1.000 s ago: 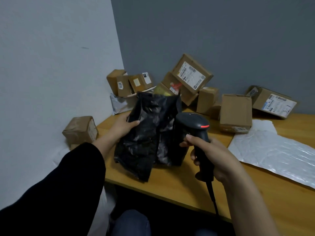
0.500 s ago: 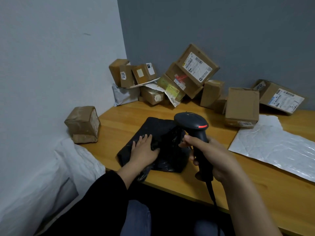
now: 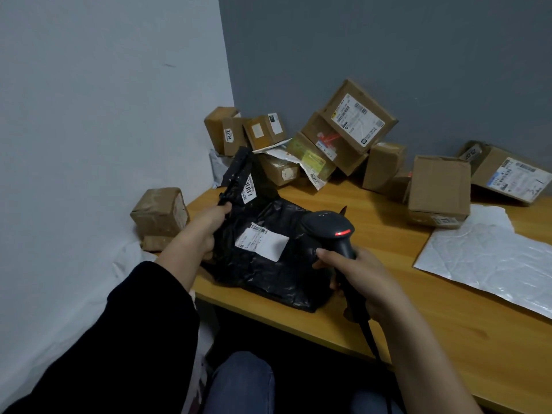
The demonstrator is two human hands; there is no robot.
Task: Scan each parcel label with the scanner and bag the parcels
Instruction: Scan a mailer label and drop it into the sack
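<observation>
A soft black plastic bag parcel [image 3: 268, 273] lies on the yellow wooden desk [image 3: 403, 300], close to the front edge. Its far end is lifted up off the desk. The left hand [image 3: 206, 225] holds that lifted end, with its fingers [image 3: 222, 208] curled tight round the parcel's left edge. A white paper label with bar codes [image 3: 263, 243] is stuck on top of the parcel and faces up. A small white sticker with numbers [image 3: 249, 188] sits on the lifted part. The right hand [image 3: 361, 276] grips the handle of a black hand scanner with a red light [image 3: 328, 231], fingers wrapped round it. The scanner's head hangs over the parcel, just beside the right end of the label. A thin black cord [image 3: 370, 336] runs down from the handle past the desk edge. At the back of the desk, against the grey wall, a heap of brown cardboard boxes [image 3: 355, 130] leans every which way, many with white labels. A flat white crinkly envelope [image 3: 490, 264] lies on the right side of the desk. Off the left end of the desk, a brown taped box [image 3: 161, 213] rests against the white wall on a white crumpled sack [image 3: 125, 261]. I cannot tell if the sack is open.
</observation>
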